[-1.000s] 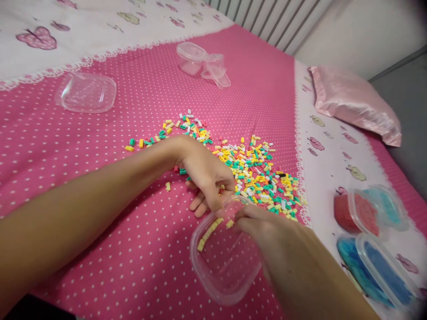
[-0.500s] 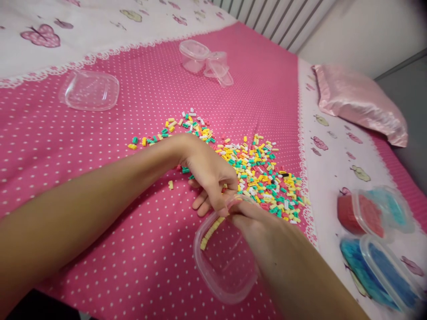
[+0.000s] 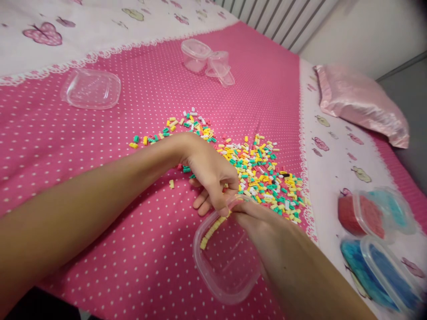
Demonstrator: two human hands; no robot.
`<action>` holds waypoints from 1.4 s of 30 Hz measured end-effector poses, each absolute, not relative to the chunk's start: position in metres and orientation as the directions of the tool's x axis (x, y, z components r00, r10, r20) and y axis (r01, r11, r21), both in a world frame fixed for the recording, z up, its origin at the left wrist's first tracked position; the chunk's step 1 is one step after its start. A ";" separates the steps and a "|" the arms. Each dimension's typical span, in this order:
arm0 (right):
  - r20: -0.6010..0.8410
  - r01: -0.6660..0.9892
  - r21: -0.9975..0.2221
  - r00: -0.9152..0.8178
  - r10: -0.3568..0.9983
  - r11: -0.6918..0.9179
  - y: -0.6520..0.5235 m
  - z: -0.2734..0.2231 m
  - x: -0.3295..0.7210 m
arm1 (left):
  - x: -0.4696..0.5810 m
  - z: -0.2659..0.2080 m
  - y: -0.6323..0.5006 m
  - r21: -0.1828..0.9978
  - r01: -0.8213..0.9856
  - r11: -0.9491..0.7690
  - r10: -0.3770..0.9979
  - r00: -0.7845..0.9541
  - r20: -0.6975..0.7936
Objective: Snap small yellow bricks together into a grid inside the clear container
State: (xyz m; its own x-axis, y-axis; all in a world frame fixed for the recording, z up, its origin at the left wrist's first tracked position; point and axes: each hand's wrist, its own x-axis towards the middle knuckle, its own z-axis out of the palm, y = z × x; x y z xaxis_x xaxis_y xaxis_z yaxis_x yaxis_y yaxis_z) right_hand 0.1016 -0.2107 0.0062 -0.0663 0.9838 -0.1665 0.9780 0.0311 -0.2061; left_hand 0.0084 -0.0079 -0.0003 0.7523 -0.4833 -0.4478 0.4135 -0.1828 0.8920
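Note:
A clear plastic container point(image 3: 230, 295) is tilted on the bed in front of me. Pale yellow toy bricks point(image 3: 213, 231) form a curved row along its inner far-left wall. My left hand point(image 3: 211, 178) reaches over from the left, its thumb and fingers closed at the container's far rim. Beside it, my right hand point(image 3: 258, 218) has its fingers bent together at the same rim, by the upper end of the row. Whatever lies between the right fingertips is hidden. Just beyond both hands spreads a pile of small coloured toy bricks point(image 3: 256, 171).
A clear lid point(image 3: 91, 90) lies at the far left, with clear tubs point(image 3: 196, 58) further back. On the right sit a container of red material point(image 3: 360, 213) and one of blue material point(image 3: 373, 266). A pink pillow point(image 3: 362, 104) is at the far right.
Both hands and the container stay almost where they were. The view has shifted very slightly, and a little more of the brick row shows near my left thumb.

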 end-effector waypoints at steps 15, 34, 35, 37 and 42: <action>-0.153 0.980 -0.199 -0.038 0.987 0.007 -0.213 0.000 0.099 | 0.008 -0.004 -0.005 0.877 0.404 -0.262 -0.492 0.726 -0.481; -0.148 0.983 -0.184 -0.044 0.988 0.016 -0.211 0.006 0.098 | 0.007 -0.004 -0.005 0.883 0.378 -0.278 -0.497 0.730 -0.469; -0.149 0.984 -0.177 -0.044 0.988 0.017 -0.211 0.004 0.098 | 0.007 -0.004 -0.005 0.885 0.372 -0.280 -0.498 0.732 -0.465; -0.151 0.985 -0.169 -0.046 0.987 0.020 -0.212 0.000 0.097 | 0.007 -0.004 -0.006 0.885 0.372 -0.279 -0.493 0.735 -0.465; -0.140 0.985 -0.170 -0.063 0.988 0.038 -0.211 -0.003 0.098 | 0.007 -0.003 -0.006 0.871 0.409 -0.273 -0.472 0.732 -0.492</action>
